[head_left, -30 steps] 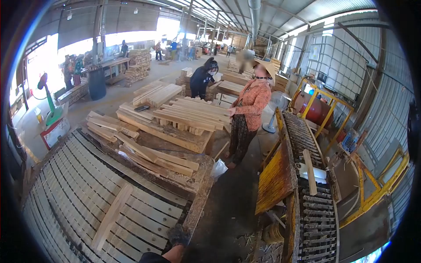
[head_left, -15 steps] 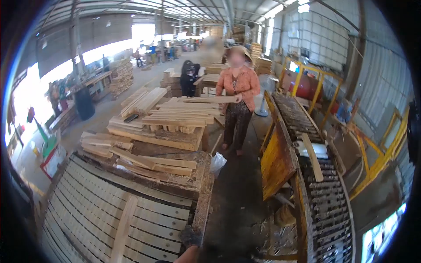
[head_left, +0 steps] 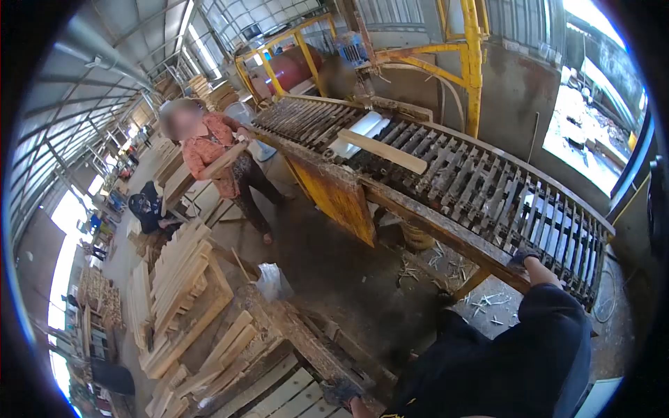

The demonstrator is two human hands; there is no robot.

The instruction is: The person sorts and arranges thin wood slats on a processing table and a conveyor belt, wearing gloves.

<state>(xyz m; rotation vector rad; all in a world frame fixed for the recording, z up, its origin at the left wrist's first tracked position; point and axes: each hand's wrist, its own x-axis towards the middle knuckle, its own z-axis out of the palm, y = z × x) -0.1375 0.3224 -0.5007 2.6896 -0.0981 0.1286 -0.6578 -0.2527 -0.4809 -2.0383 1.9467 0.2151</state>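
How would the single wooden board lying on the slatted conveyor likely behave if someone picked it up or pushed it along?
The board looks flat, straight and fairly thin, so probably stiff and light enough for one hand. It lies at an angle across the conveyor slats, so a push would likely make it slide, not roll. Its raw, unfinished surface suggests good grip, perhaps splinters.

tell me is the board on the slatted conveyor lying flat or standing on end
Lying flat: the board rests across the slats of the conveyor, with its broad face up and nothing propping it.

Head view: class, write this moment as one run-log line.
left hand gloved, on wooden table edge | right hand gloved, on slatted conveyor frame | plank lying on conveyor | co-worker holding a board
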